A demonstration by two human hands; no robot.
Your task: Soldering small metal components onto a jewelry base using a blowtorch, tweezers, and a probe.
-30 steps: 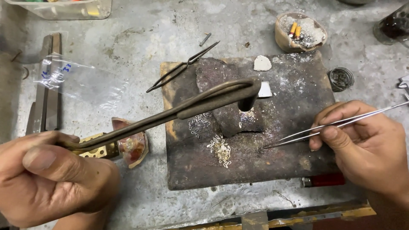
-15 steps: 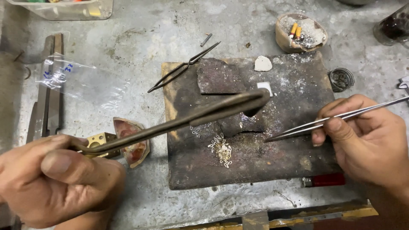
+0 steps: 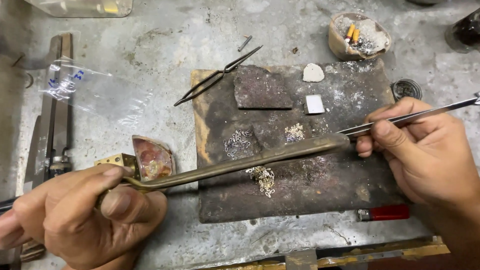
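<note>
Grey, gritty surface [image 3: 300, 30] carries our charred block [image 3: 310, 185]. Our left hand [image 3: 85, 215] grips the brass blowpipe [image 3: 240, 165], our right hand [image 3: 425, 150] pinches tweezers [image 3: 400, 120]. We judge the blowpipe tip should sit steady just above the small silver pieces [image 3: 262, 177].

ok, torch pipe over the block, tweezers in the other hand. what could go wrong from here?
1. The torch pipe tip sits close to the right hand; a slip could likely bring them together.
2. Loose small metal links lie right under the pipe on the charred block; a dip could scatter them.
3. A red lighter lies by the block's edge, risky if heat is in use.
</note>
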